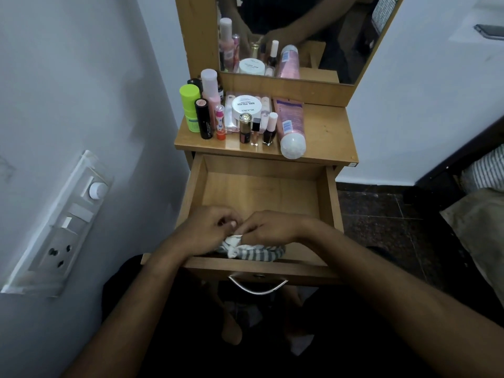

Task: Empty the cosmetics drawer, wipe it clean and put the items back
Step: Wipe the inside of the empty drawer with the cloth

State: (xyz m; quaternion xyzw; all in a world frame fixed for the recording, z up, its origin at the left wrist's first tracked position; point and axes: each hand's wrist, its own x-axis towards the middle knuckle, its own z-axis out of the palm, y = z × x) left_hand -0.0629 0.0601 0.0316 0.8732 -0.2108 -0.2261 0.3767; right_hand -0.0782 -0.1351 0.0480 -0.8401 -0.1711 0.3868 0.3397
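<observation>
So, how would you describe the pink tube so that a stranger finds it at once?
Look at the wooden tabletop below the mirror, above the open drawer. The pink tube is at the right end of the cosmetics, the only one lying flat, white cap toward you.

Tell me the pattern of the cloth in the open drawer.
The cloth has grey and white stripes, seen in the head view.

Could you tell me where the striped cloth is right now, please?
In the head view the striped cloth lies bunched at the front edge of the open drawer, gripped by the left hand and right hand.
</observation>
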